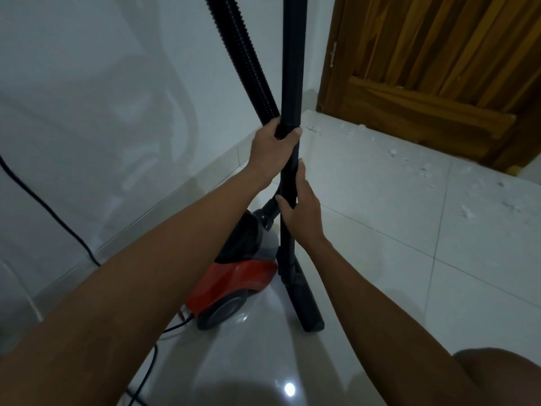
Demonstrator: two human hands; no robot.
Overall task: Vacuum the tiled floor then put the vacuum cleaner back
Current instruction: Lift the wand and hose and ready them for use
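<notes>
A red and black canister vacuum cleaner stands on the white tiled floor near the wall. Its black wand stands upright, with the floor nozzle resting on the tiles beside the canister. A ribbed black hose runs up past the wand and out of the top of the frame. My left hand grips the wand where the hose passes it. My right hand holds the wand lower down, fingers wrapped around it.
A wooden door stands at the back right. White crumbs of debris lie scattered on the tiles before it. A black power cord runs down the white wall to the vacuum. My knee shows at bottom right.
</notes>
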